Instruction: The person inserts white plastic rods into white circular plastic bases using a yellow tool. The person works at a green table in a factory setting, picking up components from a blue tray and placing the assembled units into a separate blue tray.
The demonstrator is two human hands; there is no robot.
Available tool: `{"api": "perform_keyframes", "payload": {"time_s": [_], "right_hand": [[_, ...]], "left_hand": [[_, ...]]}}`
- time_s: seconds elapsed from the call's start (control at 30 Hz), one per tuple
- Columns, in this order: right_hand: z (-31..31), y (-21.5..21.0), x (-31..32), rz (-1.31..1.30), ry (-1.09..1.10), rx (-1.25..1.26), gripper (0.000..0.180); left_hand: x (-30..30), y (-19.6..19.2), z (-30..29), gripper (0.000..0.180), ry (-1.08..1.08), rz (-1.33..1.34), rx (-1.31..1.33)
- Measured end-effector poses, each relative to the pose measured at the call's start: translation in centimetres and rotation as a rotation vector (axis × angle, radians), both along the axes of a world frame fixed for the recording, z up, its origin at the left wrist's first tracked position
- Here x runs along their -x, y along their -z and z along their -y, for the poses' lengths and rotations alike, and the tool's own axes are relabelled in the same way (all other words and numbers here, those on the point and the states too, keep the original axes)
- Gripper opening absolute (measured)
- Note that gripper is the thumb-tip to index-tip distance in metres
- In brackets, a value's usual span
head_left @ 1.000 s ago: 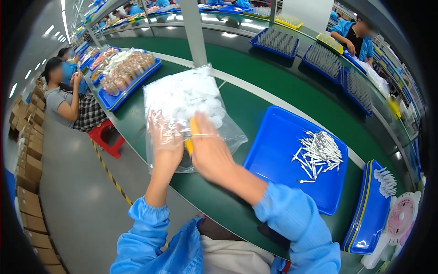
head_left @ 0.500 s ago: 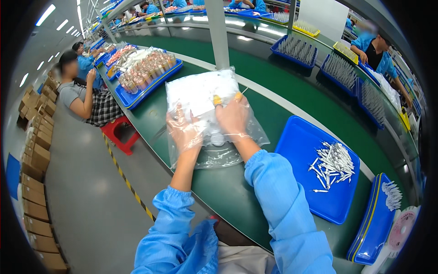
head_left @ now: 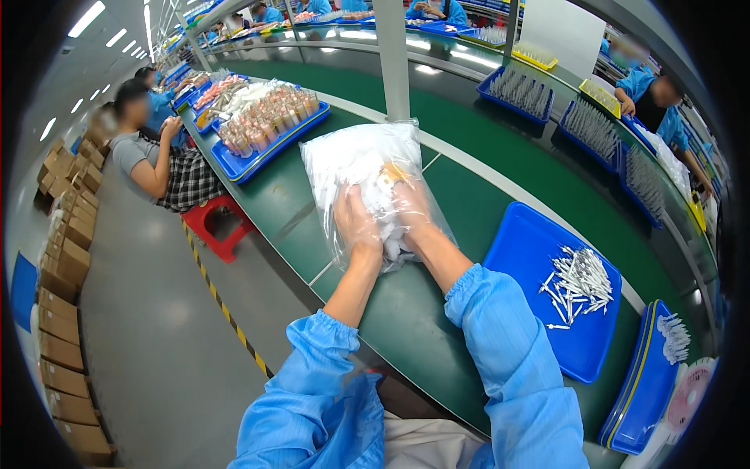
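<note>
A clear plastic bag (head_left: 324,160) filled with small white pieces (head_left: 371,152) lies on the green bench in front of me. Both hands appear to be inside its near end, under the film. My left hand (head_left: 356,220) curves round the left side of a clump of the pieces, fingers pointing away from me and partly buried. Against the clump's right side presses my right hand (head_left: 414,211), with yellow covers (head_left: 395,172) on its fingertips. White pieces are bunched between the two palms. Glare and folds in the film blur the fingertips.
Right of the bag, a blue tray (head_left: 519,242) holds slim white parts (head_left: 578,285). Stacked blue trays (head_left: 637,391) and a fan (head_left: 689,399) stand beyond. At left are trays of small bottles (head_left: 269,117) and a seated co-worker (head_left: 144,156). A metal post (head_left: 394,70) rises behind the bag.
My hands have drawn closer together inside the bag, bunching the white pieces between them. The bag has narrowed and crumpled at its near end. The whole view has shifted slightly.
</note>
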State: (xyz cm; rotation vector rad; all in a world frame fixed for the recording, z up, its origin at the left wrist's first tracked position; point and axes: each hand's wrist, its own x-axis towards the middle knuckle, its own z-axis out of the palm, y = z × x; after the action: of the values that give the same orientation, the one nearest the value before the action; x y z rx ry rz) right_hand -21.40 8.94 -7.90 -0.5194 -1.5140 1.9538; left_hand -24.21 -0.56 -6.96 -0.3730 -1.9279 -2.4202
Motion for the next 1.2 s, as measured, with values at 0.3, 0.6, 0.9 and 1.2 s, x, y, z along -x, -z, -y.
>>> {"api": "perform_keyframes", "payload": {"time_s": [0.3,0.6,0.9,1.2], "right_hand": [[4.6,-5.8,-8.0,-0.132,0.000,0.250,0.044],[7.5,-6.7,-17.6,-0.132,-0.010,0.169,0.042],[3.2,-7.8,-26.7,-0.238,0.272,0.198,0.042],[-3.7,-4.3,-26.2,0.029,0.548,-0.061,0.043]], "left_hand": [[-8.4,-5.3,0.9,0.048,0.069,0.158,-0.369],[-17.5,-5.5,4.2,0.056,0.226,0.223,-0.434],[-23.4,-4.4,-1.4,0.053,0.416,-0.133,-0.165],[-21.3,-3.2,-3.3,0.035,0.627,-0.308,0.164]]}}
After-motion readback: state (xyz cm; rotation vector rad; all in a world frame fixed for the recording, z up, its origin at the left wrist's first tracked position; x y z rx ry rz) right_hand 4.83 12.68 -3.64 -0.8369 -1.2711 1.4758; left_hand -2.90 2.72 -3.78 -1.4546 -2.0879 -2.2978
